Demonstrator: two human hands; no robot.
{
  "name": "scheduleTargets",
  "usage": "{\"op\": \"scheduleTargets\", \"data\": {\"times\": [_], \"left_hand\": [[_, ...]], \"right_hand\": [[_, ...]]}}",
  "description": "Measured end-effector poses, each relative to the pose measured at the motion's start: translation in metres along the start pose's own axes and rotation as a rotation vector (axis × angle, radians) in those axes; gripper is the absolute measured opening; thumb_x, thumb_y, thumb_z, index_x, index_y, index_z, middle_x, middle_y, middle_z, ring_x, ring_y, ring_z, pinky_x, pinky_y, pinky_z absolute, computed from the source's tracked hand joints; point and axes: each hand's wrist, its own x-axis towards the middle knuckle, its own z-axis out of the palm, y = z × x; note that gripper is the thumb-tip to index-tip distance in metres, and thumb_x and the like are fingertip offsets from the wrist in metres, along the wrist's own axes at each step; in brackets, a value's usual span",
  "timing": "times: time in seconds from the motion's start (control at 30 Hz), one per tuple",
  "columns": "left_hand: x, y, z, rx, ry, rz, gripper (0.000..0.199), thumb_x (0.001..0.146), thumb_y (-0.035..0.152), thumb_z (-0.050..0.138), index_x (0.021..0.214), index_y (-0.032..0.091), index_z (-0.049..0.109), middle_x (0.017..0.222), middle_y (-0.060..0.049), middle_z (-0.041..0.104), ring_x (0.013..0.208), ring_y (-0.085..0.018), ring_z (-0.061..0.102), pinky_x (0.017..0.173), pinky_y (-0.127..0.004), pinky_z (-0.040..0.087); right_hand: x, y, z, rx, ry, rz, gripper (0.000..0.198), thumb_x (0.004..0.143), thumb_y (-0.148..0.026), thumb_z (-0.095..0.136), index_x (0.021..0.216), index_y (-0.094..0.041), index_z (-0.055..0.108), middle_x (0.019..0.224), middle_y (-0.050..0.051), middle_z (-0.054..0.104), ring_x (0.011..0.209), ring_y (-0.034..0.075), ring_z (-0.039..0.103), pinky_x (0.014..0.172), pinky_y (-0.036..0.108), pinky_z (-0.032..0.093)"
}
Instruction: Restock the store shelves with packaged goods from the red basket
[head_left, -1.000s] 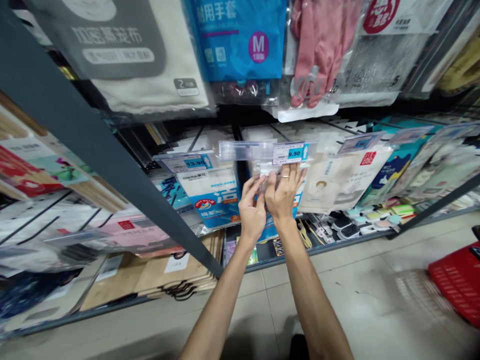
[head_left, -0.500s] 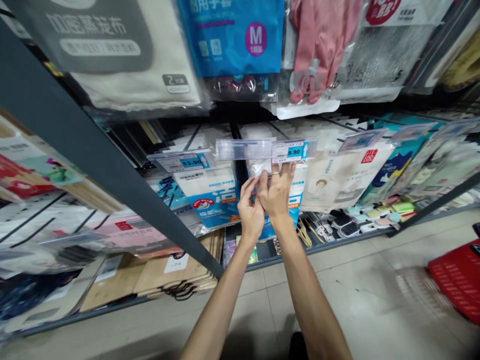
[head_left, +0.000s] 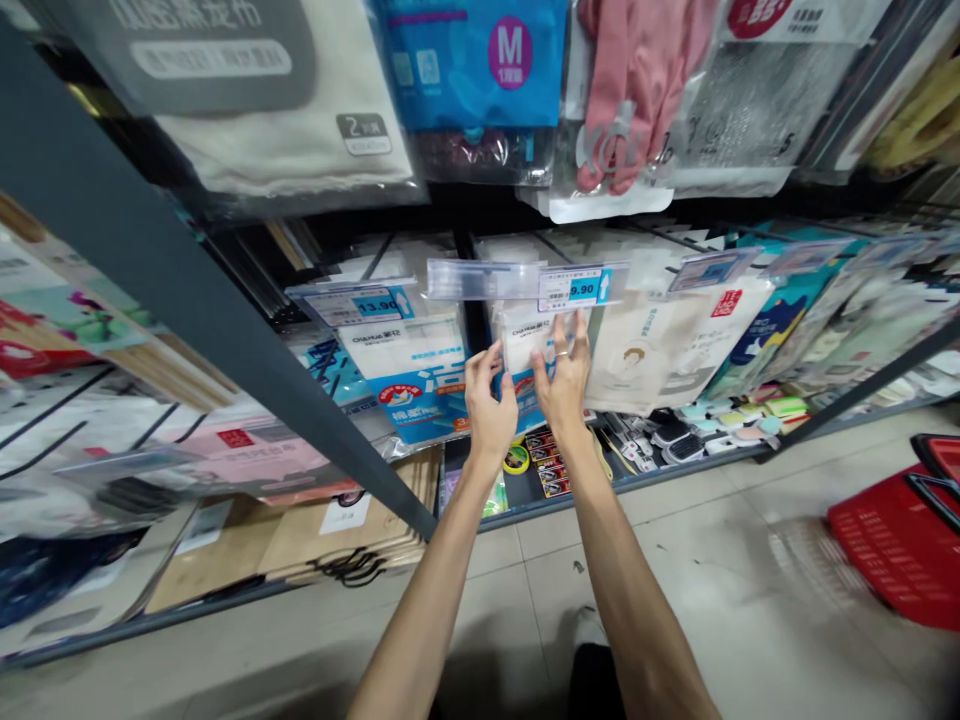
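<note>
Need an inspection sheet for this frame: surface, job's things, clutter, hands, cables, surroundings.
Surface: dark grey metal shelving rack with hanging pegs; grey tiled floor below.
Job's things: clear-and-white hanging packet with blue lower half, under the transparent price strip marked 9.90.
Clutter: blue glove pack marked M, pink rubber gloves in a clear bag, beige cloth pack, neighbouring white-and-blue packet under a 13.90 tag.
Hands: left hand and right hand, ring on one finger, each grip a side of the packet.
Cables: nothing seen.
Surroundings: red plastic shopping basket on the floor at right.
</note>
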Motion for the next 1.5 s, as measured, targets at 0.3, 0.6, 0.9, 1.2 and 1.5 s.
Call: {"op": "scheduleTargets", "data": {"times": [0.3, 0.6, 0.9, 1.2, 1.5], "left_hand": [[0.007, -0.004, -0.013, 0.030, -0.267, -0.080, 0.071, 0.090, 0.018, 0.065, 0.156, 0.031, 0.042, 0.154, -0.011, 0.041, 0.147, -0.026, 0.041, 0.125, -0.048, 0.032], [0.020, 0.070, -0.015, -0.207, -0.087, -0.017, 0.027, 0.098, 0.041, 0.062, 0.111, 0.021, 0.074, 0.128, -0.012, 0.064, 0.124, -0.023, 0.061, 0.103, -0.037, 0.054], [0.022, 0.101, -0.004, -0.438, -0.349, -0.029, 0.056, 0.093, 0.054, 0.066, 0.145, 0.033, 0.056, 0.162, -0.006, 0.044, 0.152, -0.032, 0.038, 0.116, -0.047, 0.045], [0.020, 0.098, -0.003, -0.457, -0.330, -0.046, 0.051, 0.093, 0.046, 0.070, 0.140, 0.031, 0.059, 0.161, -0.007, 0.046, 0.152, -0.031, 0.038, 0.122, -0.048, 0.039], [0.028, 0.115, -0.042, -0.404, -0.269, 0.016, 0.048, 0.095, 0.049, 0.066, 0.140, 0.034, 0.061, 0.157, -0.005, 0.051, 0.148, -0.034, 0.045, 0.116, -0.052, 0.046]], "right_hand": [[0.009, -0.001, -0.003, 0.181, 0.088, 0.019, 0.049, 0.104, -0.029, 0.038, 0.152, -0.022, 0.048, 0.162, 0.016, 0.035, 0.151, 0.025, 0.034, 0.121, 0.051, 0.035], [0.050, -0.024, -0.046, 0.930, 0.434, 0.437, 0.054, 0.103, -0.063, 0.032, 0.125, -0.023, 0.060, 0.098, 0.004, 0.063, 0.076, 0.014, 0.065, 0.069, 0.030, 0.058], [0.058, -0.034, -0.066, 1.118, 0.252, 0.549, 0.041, 0.090, -0.063, 0.063, 0.095, -0.023, 0.055, 0.086, -0.002, 0.059, 0.061, 0.008, 0.053, 0.051, 0.020, 0.046], [0.055, -0.032, -0.074, 1.153, 0.225, 0.562, 0.039, 0.087, -0.060, 0.067, 0.092, -0.022, 0.058, 0.086, -0.002, 0.062, 0.061, 0.007, 0.052, 0.050, 0.019, 0.045], [0.046, -0.040, -0.083, 1.143, 0.227, 0.642, 0.042, 0.089, -0.060, 0.065, 0.090, -0.019, 0.062, 0.077, -0.004, 0.059, 0.054, 0.006, 0.051, 0.044, 0.017, 0.041]]}}
